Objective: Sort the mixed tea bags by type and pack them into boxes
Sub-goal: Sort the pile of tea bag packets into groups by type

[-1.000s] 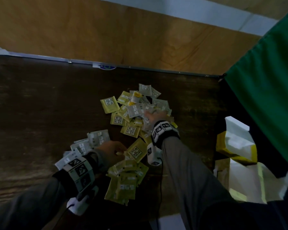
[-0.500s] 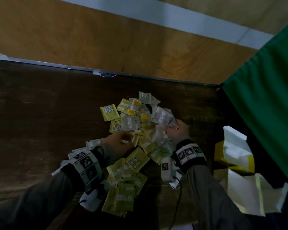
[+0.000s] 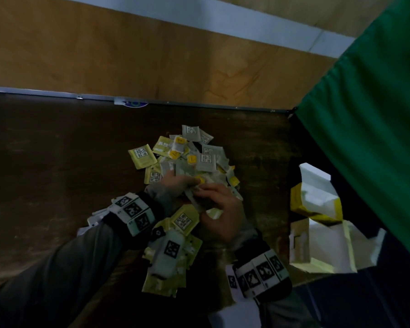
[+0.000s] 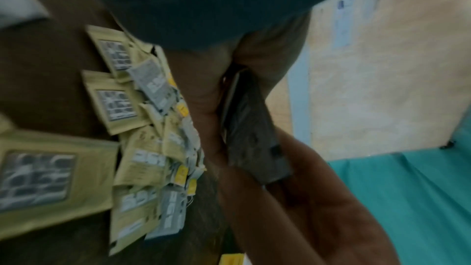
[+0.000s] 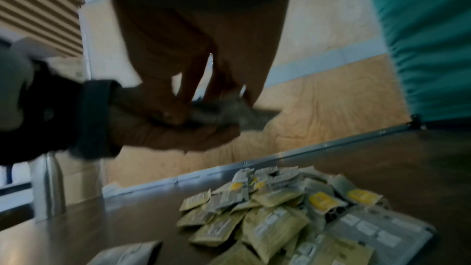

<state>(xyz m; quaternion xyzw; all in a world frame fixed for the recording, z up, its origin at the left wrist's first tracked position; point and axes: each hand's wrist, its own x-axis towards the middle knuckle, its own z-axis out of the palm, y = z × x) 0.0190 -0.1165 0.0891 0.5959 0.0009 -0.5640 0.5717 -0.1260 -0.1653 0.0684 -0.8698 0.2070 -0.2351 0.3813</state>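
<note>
A mixed pile of yellow-green and grey tea bags lies mid-table. Both hands meet just above its near edge. My left hand holds a thin stack of grey tea bags between thumb and fingers. My right hand pinches the same grey stack from the other end. A sorted heap of yellow-green tea bags lies under my left wrist, and whitish-grey ones lie to its left. Open yellow-and-white boxes stand at the right.
The dark wooden table ends at a metal-edged far rim. A green cloth hangs at the right above the boxes. A second open white box sits nearer me.
My right hand drew back from the pile with grey tea bags and came toward me. My left hand moved up and to the right to meet it and took hold of the same stack.
</note>
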